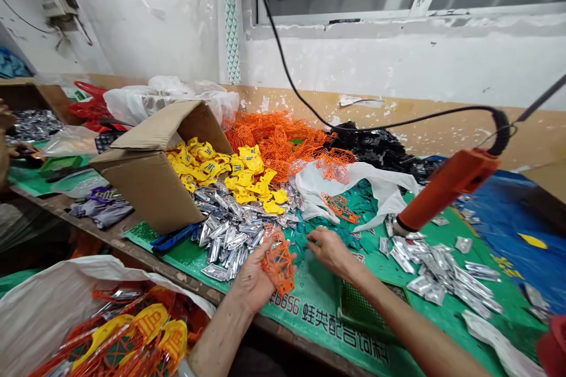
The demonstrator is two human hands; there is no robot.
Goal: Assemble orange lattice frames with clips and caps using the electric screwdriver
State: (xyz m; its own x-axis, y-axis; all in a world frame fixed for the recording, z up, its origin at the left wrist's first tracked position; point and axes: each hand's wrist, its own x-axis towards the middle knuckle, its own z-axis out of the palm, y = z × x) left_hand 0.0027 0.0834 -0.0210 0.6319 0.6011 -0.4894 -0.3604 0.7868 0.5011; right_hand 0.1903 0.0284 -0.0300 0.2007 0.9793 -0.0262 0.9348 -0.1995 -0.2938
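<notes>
My left hand [253, 280] is closed on an orange openwork plastic frame [279, 264], held upright above the front of the green-covered table [305, 300]. Just to its right, my right hand [331, 249] has its fingers pinched together at small see-through teal pieces [300, 237]; whatever sits between the fingertips is hidden. Left of the frame lies a heap of shiny silver plastic parts [230, 235]. Yellow plastic parts [252, 174] spill onto that heap from a tipped cardboard box [150, 188]. Beyond are piled orange frames [278, 135].
An orange-handled power screwdriver [451, 188] hangs by a black cable at right, over more silver parts [435, 268]. A green basket [371, 306] sits under my right forearm. A white sack [39, 306] of assembled pieces stands front left. Another person's hand [5, 118] shows far left.
</notes>
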